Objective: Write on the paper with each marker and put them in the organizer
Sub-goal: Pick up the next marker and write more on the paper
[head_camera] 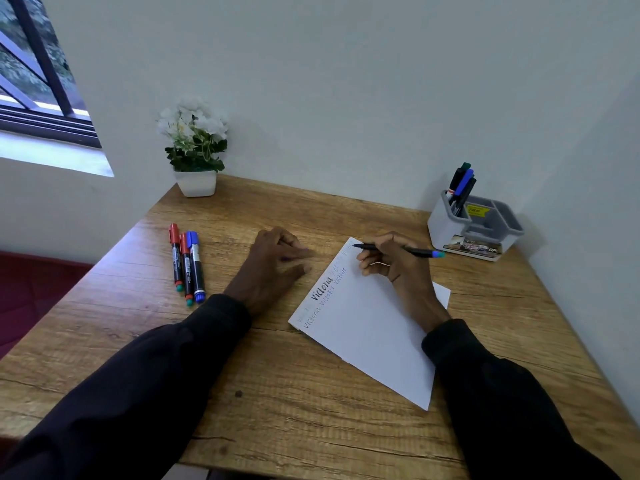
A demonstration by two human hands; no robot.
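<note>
Partway through: right hand (391, 261) clamped on thin black pen (398, 250) over white paper sheet (367, 327), left hand (277, 265) loosely apart on wooden table (277, 393), several markers already in grey plastic organizer (474, 226), three thick markers (187, 265) still waiting.

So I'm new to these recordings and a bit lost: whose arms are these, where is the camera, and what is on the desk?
There is no machine here. A person wears a wide-angle camera on the head, so you look down at their own arms in dark sleeves. The right hand holds a thin black pen with a teal end, its tip at the far corner of the white sheet of paper, which already carries handwriting. The left hand rests on the wooden desk holding nothing. Three capped markers lie at the left. At the back stand a grey plastic organizer with pens in it and a white pot of white flowers.
</note>
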